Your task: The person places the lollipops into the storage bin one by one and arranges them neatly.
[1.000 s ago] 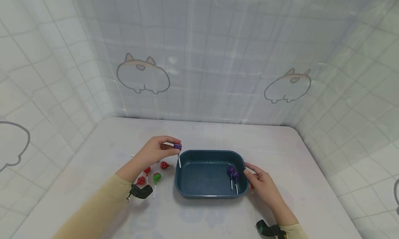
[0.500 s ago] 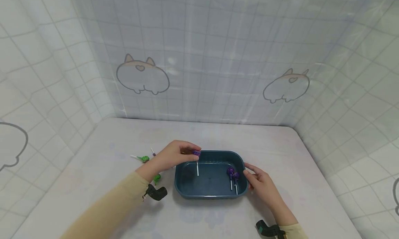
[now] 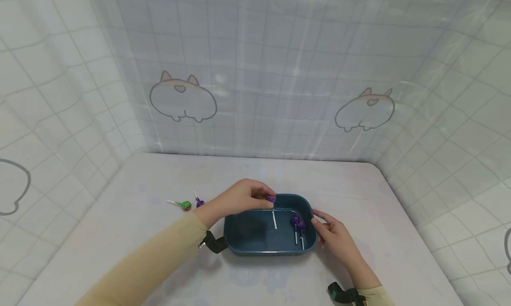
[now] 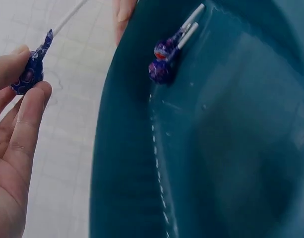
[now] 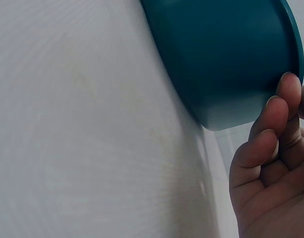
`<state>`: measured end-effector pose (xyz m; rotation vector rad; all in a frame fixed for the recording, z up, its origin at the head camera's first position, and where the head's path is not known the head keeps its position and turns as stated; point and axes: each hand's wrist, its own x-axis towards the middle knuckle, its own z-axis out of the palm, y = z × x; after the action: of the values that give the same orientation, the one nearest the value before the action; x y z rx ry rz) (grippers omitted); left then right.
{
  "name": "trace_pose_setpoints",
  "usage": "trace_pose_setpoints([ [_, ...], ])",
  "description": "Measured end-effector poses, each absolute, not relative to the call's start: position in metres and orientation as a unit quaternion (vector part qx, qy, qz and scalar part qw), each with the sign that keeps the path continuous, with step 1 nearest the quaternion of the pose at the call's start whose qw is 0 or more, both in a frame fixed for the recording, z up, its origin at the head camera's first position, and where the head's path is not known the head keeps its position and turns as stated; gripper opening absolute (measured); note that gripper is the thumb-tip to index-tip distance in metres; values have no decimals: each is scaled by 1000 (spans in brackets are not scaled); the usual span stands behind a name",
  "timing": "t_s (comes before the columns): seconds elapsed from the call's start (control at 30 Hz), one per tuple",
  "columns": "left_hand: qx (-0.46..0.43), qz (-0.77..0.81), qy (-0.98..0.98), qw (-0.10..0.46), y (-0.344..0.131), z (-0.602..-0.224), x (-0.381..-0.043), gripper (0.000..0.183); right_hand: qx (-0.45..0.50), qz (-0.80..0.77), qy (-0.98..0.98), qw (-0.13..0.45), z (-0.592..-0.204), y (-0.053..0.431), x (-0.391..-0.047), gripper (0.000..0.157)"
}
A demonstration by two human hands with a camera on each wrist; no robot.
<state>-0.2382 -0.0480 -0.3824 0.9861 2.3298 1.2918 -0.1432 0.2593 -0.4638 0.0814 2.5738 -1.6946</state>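
My left hand [image 3: 245,197] pinches a purple-wrapped lollipop [image 4: 31,74] by its head between thumb and fingers. In the head view the lollipop hangs over the back part of a dark teal tray [image 3: 271,253], its white stick pointing down. Two more purple lollipops, one farther back [image 3: 294,219] and one nearer [image 3: 302,226], lie side by side inside the tray at its right end. My right hand [image 3: 337,241] holds the tray's right end, with the thumb at the rim and curled fingers against the outer wall [image 5: 231,59].
On the white tabletop [image 3: 339,182], left of the tray, lie a green lollipop [image 3: 185,205] and a purple lollipop [image 3: 199,202]. My left sleeve [image 3: 159,253] covers the area in front of them. A pale tiled backdrop [image 3: 255,119] rises behind and at both sides.
My left hand has carried the purple lollipop rightward, from the tray's left edge to above its back middle. The left arm now hides the red lollipops and one green lollipop. The right hand stays put.
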Motion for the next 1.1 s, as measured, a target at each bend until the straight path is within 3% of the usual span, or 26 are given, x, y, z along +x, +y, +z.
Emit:
trace_pose_setpoints([
  [0.3,362,454,799,155,-18,-372,-248,33,24,-548,835,27,-465,260,-144,49],
  [1.1,370,355,834,202,20,-417,-253,24,12,-551,834,21,-464,260,-143,47],
])
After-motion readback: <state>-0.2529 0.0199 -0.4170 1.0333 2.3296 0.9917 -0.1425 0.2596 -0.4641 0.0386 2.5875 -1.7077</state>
